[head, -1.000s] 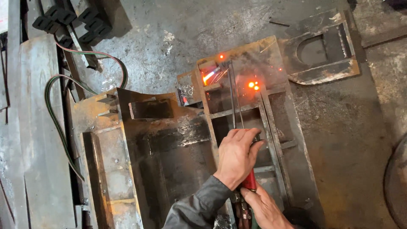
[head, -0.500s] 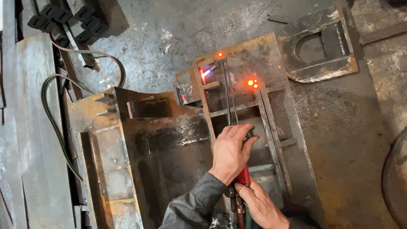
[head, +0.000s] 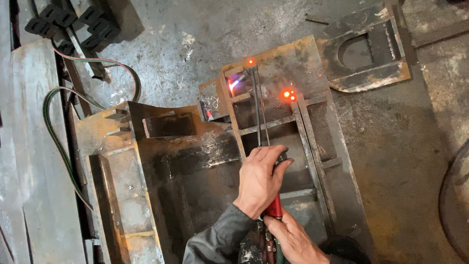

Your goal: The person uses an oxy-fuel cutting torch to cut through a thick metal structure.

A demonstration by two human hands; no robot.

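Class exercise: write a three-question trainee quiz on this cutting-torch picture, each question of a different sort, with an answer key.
1. True or false: both hands grip the cutting torch.
2. Multiple choice: the flame at the torch tip meets A) the rusty steel plate B) the green hose C) the concrete floor.
3. Fill in: glowing orange spots lie to the ____ of the flame in the picture.

Key: 1 true, the left hand grips further forward and the right hand grips behind it; 2 A; 3 right.
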